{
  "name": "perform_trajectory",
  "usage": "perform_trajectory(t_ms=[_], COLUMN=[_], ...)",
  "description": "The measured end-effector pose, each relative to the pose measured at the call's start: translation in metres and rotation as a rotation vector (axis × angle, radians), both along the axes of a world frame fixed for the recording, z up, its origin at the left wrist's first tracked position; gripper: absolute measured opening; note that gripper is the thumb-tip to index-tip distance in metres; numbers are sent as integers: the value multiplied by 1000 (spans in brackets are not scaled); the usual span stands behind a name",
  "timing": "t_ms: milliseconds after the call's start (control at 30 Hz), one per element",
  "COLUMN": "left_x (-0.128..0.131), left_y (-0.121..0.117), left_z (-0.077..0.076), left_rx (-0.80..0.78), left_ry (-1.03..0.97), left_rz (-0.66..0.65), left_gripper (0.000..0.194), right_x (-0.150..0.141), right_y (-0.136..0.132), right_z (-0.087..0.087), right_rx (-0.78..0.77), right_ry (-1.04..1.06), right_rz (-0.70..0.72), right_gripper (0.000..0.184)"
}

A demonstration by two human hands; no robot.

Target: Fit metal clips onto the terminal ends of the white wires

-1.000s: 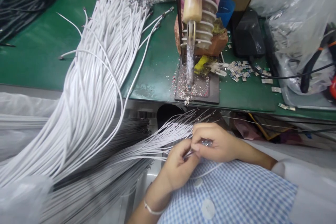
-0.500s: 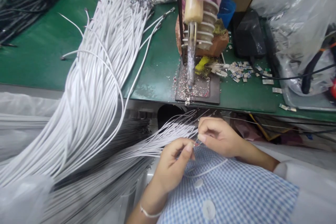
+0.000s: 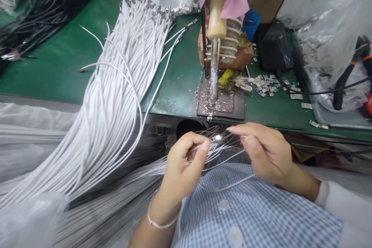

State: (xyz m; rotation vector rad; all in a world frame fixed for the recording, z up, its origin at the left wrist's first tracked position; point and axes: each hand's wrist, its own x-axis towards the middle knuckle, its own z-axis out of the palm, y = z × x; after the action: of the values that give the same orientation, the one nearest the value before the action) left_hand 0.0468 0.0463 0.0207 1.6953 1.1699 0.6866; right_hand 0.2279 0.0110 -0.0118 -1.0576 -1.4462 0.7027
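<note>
My left hand (image 3: 187, 162) pinches the end of a white cable between thumb and forefinger. From those fingertips juts a small silver connector (image 3: 216, 138), with a bit of red wire beside it. My right hand (image 3: 269, 154) hovers to the right of the connector, apart from it, forefinger stretched out and thumb away from it. I see no object in that hand. A white cable (image 3: 229, 189) curves over the blue checked apron (image 3: 261, 209) below both hands. Behind the hands are the ends of a bundle of white wires (image 3: 157, 166).
A soldering iron (image 3: 215, 54) stands tip down over a debris-strewn pad (image 3: 238, 110) on the green table (image 3: 174, 85). A large white cable bundle (image 3: 116, 85) hangs over the edge at left. Small connectors (image 3: 266, 84), a tray (image 3: 334, 118) and pliers (image 3: 345, 73) lie at right.
My right hand has moved right, away from my left fingertips, and its fingers have opened. The silver connector now shows in my left hand. The view has shifted slightly.
</note>
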Motion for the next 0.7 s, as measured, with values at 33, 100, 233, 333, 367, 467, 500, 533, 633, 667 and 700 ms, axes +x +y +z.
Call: perform_trajectory(t_ms=[33,100,233,333,367,467,500,533,633,667,700], left_x=[3,7,13,16,16,19,19,20,22,23,23], left_y=[3,7,14,17,19,23,24,26,30,32,33], left_z=[1,3,7,9,9,10,10,10,10,10,10], left_rx=[-1,5,34,45,50,59,60,61,77,87,94], left_ry=[-9,-33,-68,-75,-75,-77,-80,-84,-98,-103,-105], left_rz=[15,33,30,43,51,66,68,70,76,79,81], left_gripper=[7,7,8,8,8,8,8,8,7,6,6], right_x=[-3,-8,-11,-10,-9,-10,-10,-10,-12,-12,-12], right_y=[1,4,19,28,31,35,37,38,43,45,46], right_z=[0,0,4,7,7,7,6,6,6,6,6], right_rx=[26,48,109,183,196,228,241,250,250,252,256], right_ry=[-10,-3,-125,-160,-154,-108,-92,-80,-59,-51,-41], right_rz=[-44,-80,-120,-172,-186,-202,-194,-184,-176,-184,-194], right_gripper=[21,19,14,15,15,16,16,17,18,17,17])
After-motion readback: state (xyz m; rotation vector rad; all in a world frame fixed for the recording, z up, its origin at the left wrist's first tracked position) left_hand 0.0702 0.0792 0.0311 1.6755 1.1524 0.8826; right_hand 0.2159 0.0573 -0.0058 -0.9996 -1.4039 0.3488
